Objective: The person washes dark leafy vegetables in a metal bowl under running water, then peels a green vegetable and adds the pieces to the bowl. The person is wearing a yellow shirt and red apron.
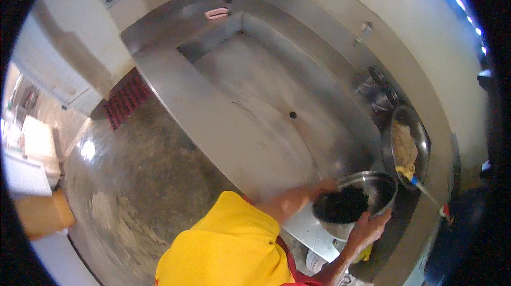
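Head view: we look down on a steel bowl [384, 190] at the near right end of a long metal sink [255, 83], with the drain hole [293, 115] well apart from it.
Bowl's place: it lies between our two hands, just above a pale round vessel [340, 231]; we cannot tell whether it touches that or hangs clear.
Left hand: our left hand [326, 186] is at the bowl's left edge, too blurred for us to tell whether its fingers are spread or closed.
Right hand: our right hand [370, 227] curls around the near right rim, pinching the wall between thumb and fingers.
Dark mass: a black mass [345, 206] fills the bowl's left part; we cannot tell whether it is loose, solid or wet.
Weight and stiffness: we judge the thin metal light and rigid, unlikely to break, though the filling could pull it to one side.
Slip: we expect the smooth wall to slide if damp, so a flat palm alone seems a poor hold.
Best hold: opposite sides of the rim, fingers beneath and thumbs above, look surest to us.
Neighbour: a wide steel pan [420, 134] with pale contents stands near, beyond the bowl.
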`<control>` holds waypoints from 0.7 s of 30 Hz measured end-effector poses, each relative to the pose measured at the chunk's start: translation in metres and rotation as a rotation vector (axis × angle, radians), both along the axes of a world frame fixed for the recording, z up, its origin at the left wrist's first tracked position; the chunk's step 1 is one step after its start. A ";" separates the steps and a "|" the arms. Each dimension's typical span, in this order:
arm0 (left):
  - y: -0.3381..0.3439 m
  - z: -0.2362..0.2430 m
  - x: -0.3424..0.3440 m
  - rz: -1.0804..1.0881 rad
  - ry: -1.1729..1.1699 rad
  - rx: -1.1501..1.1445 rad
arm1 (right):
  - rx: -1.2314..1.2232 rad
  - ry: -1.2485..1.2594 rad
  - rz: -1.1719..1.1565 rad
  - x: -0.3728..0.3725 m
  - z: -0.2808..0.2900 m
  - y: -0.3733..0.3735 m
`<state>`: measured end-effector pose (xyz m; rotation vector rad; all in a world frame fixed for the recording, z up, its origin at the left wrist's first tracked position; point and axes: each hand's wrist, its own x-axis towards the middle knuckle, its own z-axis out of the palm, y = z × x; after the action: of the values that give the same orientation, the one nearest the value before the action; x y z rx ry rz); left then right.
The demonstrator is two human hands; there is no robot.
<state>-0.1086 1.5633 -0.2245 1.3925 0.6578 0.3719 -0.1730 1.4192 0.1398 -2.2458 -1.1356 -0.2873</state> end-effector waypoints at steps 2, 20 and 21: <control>-0.001 -0.004 -0.005 0.034 -0.012 0.055 | -0.035 0.042 -0.042 -0.007 0.010 0.001; 0.016 0.104 -0.100 0.334 0.123 0.374 | 0.148 0.256 -0.357 0.047 -0.023 -0.061; 0.015 0.109 -0.103 0.425 0.110 0.447 | 0.119 0.233 -0.386 0.042 -0.021 -0.061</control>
<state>-0.2113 1.5783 -0.1158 1.7002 1.0082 0.8224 -0.1309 1.3583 0.1185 -2.3079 -0.5471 -0.2321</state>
